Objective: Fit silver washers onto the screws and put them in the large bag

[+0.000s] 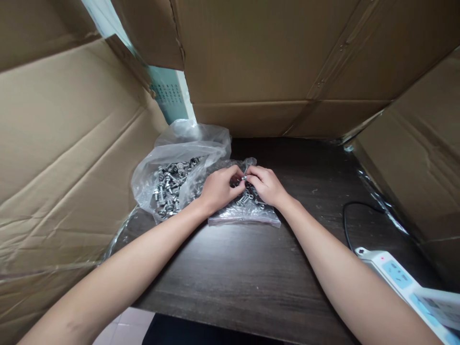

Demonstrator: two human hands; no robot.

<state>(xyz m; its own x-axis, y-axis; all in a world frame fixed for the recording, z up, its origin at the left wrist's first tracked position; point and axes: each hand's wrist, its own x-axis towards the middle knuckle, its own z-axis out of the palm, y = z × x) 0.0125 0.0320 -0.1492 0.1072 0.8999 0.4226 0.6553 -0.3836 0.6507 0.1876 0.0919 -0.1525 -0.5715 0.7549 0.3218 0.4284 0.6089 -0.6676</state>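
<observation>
Both my hands meet over a small clear plastic bag [247,215] of metal screws that lies flat on the dark wooden table [251,278]. My left hand [219,189] and my right hand [266,184] have their fingers pinched together on a small metal screw [244,178] between them. Just left of my left hand, a larger open clear bag [172,177] holds a heap of several silver screws [168,189].
Big cardboard boxes wall the table in: on the left [64,143], at the back [273,67] and on the right [420,158]. A white power strip [398,275] with a black cable [347,220] lies at the front right. The table's front edge is near me.
</observation>
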